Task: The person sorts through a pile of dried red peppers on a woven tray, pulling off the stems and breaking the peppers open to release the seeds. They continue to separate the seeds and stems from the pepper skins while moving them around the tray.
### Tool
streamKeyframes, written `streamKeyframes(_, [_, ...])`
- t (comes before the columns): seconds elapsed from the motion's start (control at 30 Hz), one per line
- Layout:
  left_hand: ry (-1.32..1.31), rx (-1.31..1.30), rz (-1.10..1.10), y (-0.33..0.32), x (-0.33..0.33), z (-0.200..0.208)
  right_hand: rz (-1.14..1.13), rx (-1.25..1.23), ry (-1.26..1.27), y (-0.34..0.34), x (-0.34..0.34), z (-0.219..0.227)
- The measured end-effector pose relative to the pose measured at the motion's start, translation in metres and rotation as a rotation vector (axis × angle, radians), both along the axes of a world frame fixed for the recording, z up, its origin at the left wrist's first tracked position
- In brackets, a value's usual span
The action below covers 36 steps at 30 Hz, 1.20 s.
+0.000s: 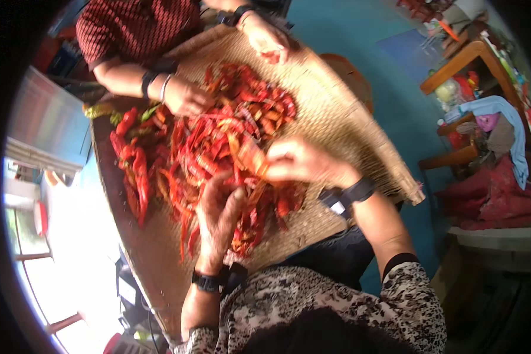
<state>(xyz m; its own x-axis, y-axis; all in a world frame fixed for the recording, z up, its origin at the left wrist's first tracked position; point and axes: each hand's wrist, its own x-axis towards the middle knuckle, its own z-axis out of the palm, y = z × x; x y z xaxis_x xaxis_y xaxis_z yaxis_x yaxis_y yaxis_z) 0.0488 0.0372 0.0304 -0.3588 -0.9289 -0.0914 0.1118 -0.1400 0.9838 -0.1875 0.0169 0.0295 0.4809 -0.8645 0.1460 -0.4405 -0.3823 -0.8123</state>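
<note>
"Red peppers (203, 138) are lying where?"

"Across the woven tray (336, 118), spreading toward ten o'clock."

"Is anything being held?"

"At their three o'clock, the right hand (304, 159) is pinching an orange-red piece (251, 157); at six, the left hand (215, 221) is curving loosely, though I can't tell whether it's gripping anything."

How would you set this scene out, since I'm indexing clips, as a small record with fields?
Left hand: left hand over the pile, fingers curled; grip unclear
Right hand: right hand pinching an orange-red pepper piece
Material: heaped red pepper pieces; longer red peppers at the left
Surface: woven mat
Co-worker: one hand at the pile, other hand near the mat's far edge
Surroundings: blue floor; light-blue cloth and red cloth at right
</note>
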Motion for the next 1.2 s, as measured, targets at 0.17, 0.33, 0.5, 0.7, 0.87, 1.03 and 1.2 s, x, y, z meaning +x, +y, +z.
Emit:
streamKeyframes(0.17, [-0.31,-0.257,0.026,-0.013,0.012,-0.007,-0.57,0.102,-1.033,-0.004,-0.053,0.023])
streamKeyframes(0.33, [-0.856,-0.792,-0.126,-0.001,-0.005,-0.008,-0.628,0.095,-0.947,-0.006,-0.051,0.003])
streamKeyframes(0.5, [-1.049,-0.898,-0.181,0.001,0.0,-0.013,-0.267,-0.016,-0.03,0.0,0.009,-0.014])
streamKeyframes(0.7, [-0.9,-0.717,-0.058,-0.008,0.022,-0.012,-0.237,-0.039,0.121,0.001,0.023,-0.022])
streamKeyframes(0.87, [-0.786,-0.555,0.041,-0.016,0.028,0.001,-0.362,-0.114,0.041,-0.001,0.005,-0.008])
streamKeyframes(1.03, [-0.718,-0.54,0.058,-0.011,0.016,0.023,-0.394,0.119,-0.7,0.004,-0.024,0.021])
streamKeyframes(1.2, [-0.663,-0.509,0.054,-0.012,0.014,0.013,-0.678,-0.141,-1.044,0.0,-0.062,0.023])
